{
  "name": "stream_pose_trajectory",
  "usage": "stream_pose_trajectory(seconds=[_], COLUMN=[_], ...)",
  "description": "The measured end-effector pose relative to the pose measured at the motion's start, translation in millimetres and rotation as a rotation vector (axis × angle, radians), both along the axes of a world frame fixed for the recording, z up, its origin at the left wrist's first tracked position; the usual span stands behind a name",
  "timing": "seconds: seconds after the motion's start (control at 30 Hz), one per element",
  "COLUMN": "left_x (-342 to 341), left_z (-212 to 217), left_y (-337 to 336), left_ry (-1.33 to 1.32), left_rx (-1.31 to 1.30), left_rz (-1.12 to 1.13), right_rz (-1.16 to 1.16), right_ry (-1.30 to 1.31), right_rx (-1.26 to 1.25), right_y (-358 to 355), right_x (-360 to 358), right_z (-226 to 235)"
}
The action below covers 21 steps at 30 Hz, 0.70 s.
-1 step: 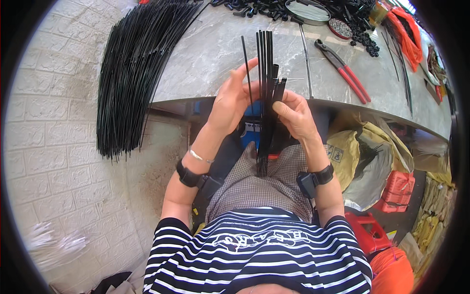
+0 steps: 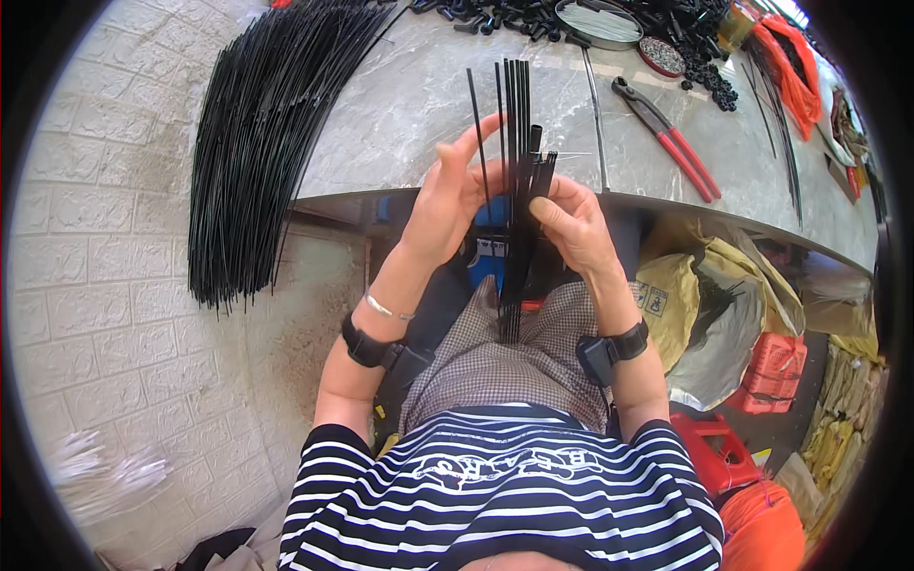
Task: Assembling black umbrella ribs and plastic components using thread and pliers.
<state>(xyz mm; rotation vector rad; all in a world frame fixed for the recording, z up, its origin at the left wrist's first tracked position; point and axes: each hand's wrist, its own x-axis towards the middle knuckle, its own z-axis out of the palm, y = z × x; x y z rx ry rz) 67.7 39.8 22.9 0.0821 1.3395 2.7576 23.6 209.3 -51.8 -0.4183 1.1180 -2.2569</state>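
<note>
In front of my lap, a bunch of long thin black rods (image 2: 515, 228) stands upright, with lower ends reaching my trousers. My right hand (image 2: 571, 217) is closed around its right side, thumb pressed on a cluster of shorter black pieces. Among them rises a thicker black tube (image 2: 536, 138). A thin pale rod (image 2: 571, 153) sticks out sideways there. My left hand (image 2: 440, 205) is open, thumb stretched away and fingers reaching behind the rods. One rod (image 2: 476, 114) leans apart on the left, crossing in front of those fingers. Their tips are partly hidden.
A large pile of black rods (image 2: 262, 162) overhangs the left end of the grey table (image 2: 409, 105). Red-handled cutters (image 2: 666, 138) lie at right. Black fittings (image 2: 505, 14), a round tray of pale rods (image 2: 598, 27) and a small dish (image 2: 662, 55) stand behind. A yellowish sack (image 2: 681, 305) sits below right.
My left thumb has lifted away from the rods. The leftmost rods have shifted slightly left and spread a little; my right hand keeps its place.
</note>
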Motion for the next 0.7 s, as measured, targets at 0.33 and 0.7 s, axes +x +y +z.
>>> stream_pose_trajectory(seconds=[0.33,0.7], left_x=[3.9,14.1], left_z=[12.6,22.3], left_y=[5.9,2.5], left_ry=[0.071,0.189], left_rx=[-0.487,-0.604], left_rz=[0.184,0.107], right_rz=[-0.198,-0.252], right_ry=[0.194,0.259], right_rx=[0.136,0.154], right_y=[-5.2,1.2], right_x=[31.1,55.6], right_z=[28.6,47.7])
